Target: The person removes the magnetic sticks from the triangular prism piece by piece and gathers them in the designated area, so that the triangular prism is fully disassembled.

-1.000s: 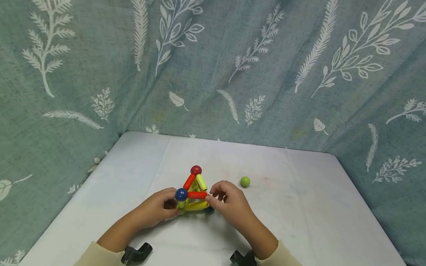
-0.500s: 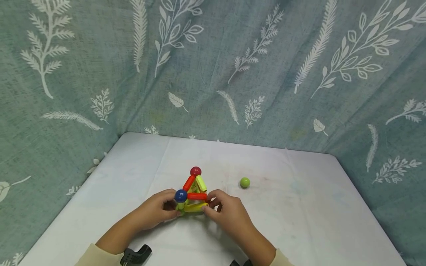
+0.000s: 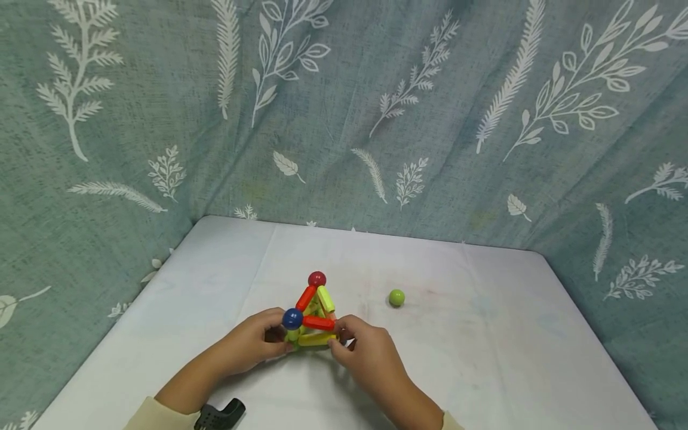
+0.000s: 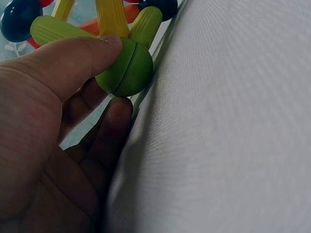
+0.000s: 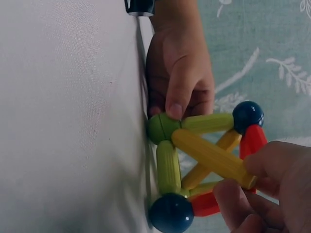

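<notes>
A frame of coloured rods and balls, like a magnetic building set, stands on the white cloth between the two hands. Its red ball [image 3: 317, 279] is at the top and a blue ball [image 3: 292, 319] at the left front, with a red rod [image 3: 319, 323] running right from it. My left hand [image 3: 249, 341] pinches the green ball [image 4: 129, 73] at the bottom left corner between thumb and finger. My right hand [image 3: 368, 352] pinches the end of a yellow rod [image 5: 214, 155] whose other end meets that green ball. Those right fingertips cover the frame's right corner in the head view.
A loose green ball [image 3: 396, 298] lies behind and right of the frame. The white cloth-covered table [image 3: 484, 334] is bordered by a leaf-patterned curtain [image 3: 344, 107]. A black wrist strap [image 3: 220, 415] shows by the left sleeve.
My right hand has come down toward me from the red rod's end to the yellow rod. The red rod's right end has dipped. My left hand has stayed at the green ball.
</notes>
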Demonstrator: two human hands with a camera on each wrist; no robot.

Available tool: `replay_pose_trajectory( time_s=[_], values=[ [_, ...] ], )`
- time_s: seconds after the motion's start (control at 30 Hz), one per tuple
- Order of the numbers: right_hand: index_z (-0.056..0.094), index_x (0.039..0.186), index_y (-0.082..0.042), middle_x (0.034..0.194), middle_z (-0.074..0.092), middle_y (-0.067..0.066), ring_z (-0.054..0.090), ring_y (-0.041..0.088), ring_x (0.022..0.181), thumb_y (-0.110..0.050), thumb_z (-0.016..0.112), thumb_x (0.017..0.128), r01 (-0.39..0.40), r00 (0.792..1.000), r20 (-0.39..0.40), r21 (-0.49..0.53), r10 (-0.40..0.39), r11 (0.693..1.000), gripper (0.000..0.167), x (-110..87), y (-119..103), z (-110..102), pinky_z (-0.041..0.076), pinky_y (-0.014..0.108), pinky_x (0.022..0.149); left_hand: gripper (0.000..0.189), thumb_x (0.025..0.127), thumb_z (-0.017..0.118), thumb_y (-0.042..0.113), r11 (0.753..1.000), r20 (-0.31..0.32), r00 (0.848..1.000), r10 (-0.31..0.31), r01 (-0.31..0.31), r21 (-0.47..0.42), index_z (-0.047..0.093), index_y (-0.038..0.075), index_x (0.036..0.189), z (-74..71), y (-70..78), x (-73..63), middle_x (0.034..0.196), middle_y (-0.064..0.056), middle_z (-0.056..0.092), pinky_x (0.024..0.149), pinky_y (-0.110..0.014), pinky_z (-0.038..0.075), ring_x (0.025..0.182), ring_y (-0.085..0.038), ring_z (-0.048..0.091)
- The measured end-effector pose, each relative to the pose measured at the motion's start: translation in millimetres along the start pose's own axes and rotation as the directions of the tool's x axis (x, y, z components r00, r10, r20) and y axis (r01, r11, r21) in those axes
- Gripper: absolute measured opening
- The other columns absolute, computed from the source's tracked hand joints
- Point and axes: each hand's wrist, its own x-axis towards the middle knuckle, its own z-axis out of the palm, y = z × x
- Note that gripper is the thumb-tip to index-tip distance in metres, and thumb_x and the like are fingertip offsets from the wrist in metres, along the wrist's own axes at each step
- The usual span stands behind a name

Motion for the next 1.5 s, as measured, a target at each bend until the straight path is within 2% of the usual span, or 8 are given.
replay_pose_trajectory(
  time_s=[0.2,0.33,0.57,0.77,1.0,1.17,1.3,1.5],
  values=[
    [0.074,0.102,-0.022,0.085,0.073,-0.016,0.063,0.002,0.07,-0.027,0.087,0.086,-0.086,0.995,0.053,0.093,0.081,0.992,0.021,-2.8,-2.4,6.0,0.052,0.022,0.06,0.026,0.087,0.086,0.028,1.0,0.0,1.0,-0.012,0.012,-0.007,0.072,0.036,0.107,-0.9,-0.5,-2.2,0.105,0.01,0.065,0.083,-0.026,0.054,0.093,-0.011,0.062],
    [0.076,0.101,-0.02,0.087,0.074,-0.014,0.065,0.005,0.068,-0.024,0.087,0.086,-0.135,0.988,0.1,0.174,0.118,0.975,0.02,-3.6,-2.3,11.8,0.053,0.023,0.059,0.027,0.086,0.086,0.028,1.0,-0.005,1.0,-0.017,0.017,0.004,0.072,0.034,0.108,-2.3,-0.7,-3.2,0.103,0.01,0.065,0.081,-0.026,0.054,0.092,-0.011,0.061],
    [0.08,0.098,-0.023,0.089,0.072,-0.015,0.059,0.008,0.075,-0.021,0.086,0.087,-0.149,0.984,0.123,0.155,0.131,0.977,0.013,-2.0,1.5,11.6,0.051,0.023,0.061,0.029,0.086,0.087,0.029,1.0,-0.012,1.0,-0.007,0.007,0.013,0.073,0.035,0.11,-3.1,-0.6,-2.6,0.103,0.011,0.065,0.082,-0.027,0.053,0.092,-0.011,0.061],
    [0.08,0.096,-0.022,0.086,0.072,-0.013,0.058,0.011,0.069,-0.018,0.086,0.087,-0.168,0.98,0.138,0.212,0.141,0.963,0.012,-0.4,6.2,11.3,0.05,0.024,0.056,0.029,0.086,0.087,0.028,1.0,-0.018,1.0,-0.002,0.002,0.018,0.073,0.036,0.11,-3.3,0.6,-1.7,0.102,0.012,0.065,0.082,-0.027,0.053,0.091,-0.011,0.06],
    [0.081,0.092,-0.021,0.079,0.068,-0.009,0.059,0.011,0.069,-0.016,0.086,0.086,-0.195,0.969,0.192,0.211,0.155,0.958,0.009,-0.1,13.9,11.3,0.05,0.023,0.056,0.027,0.086,0.086,0.027,1.0,0.0,1.0,-0.024,0.024,-0.004,0.072,0.036,0.108,-2.4,3.0,-2.5,0.102,0.009,0.064,0.082,-0.027,0.053,0.093,-0.013,0.06],
    [0.081,0.095,-0.023,0.086,0.07,-0.008,0.06,0.012,0.063,-0.019,0.085,0.087,-0.188,0.971,0.193,0.233,0.144,0.954,0.01,2.8,18.5,8.8,0.049,0.024,0.053,0.026,0.087,0.086,0.027,0.999,0.003,0.999,-0.036,0.036,-0.009,0.072,0.036,0.107,-3.0,4.1,-2.6,0.103,0.009,0.065,0.083,-0.027,0.053,0.093,-0.014,0.061],
    [0.08,0.098,-0.025,0.092,0.072,-0.009,0.059,0.012,0.064,-0.019,0.085,0.088,-0.178,0.969,0.211,0.228,0.13,0.957,0.012,4.5,21.6,7.3,0.049,0.024,0.055,0.026,0.087,0.086,0.027,0.999,0.006,0.999,-0.036,0.036,-0.015,0.072,0.035,0.108,-2.8,4.5,-2.7,0.105,0.009,0.065,0.084,-0.027,0.053,0.094,-0.014,0.061],
    [0.078,0.1,-0.027,0.096,0.07,-0.006,0.059,0.016,0.069,-0.02,0.085,0.088,-0.207,0.954,0.262,0.21,0.149,0.956,0.015,6.8,27.1,1.3,0.048,0.026,0.056,0.027,0.087,0.086,0.03,0.999,0.012,0.999,-0.048,0.048,-0.015,0.072,0.036,0.109,-2.3,3.7,-0.3,0.104,0.009,0.065,0.084,-0.027,0.054,0.094,-0.015,0.062]
  ],
)
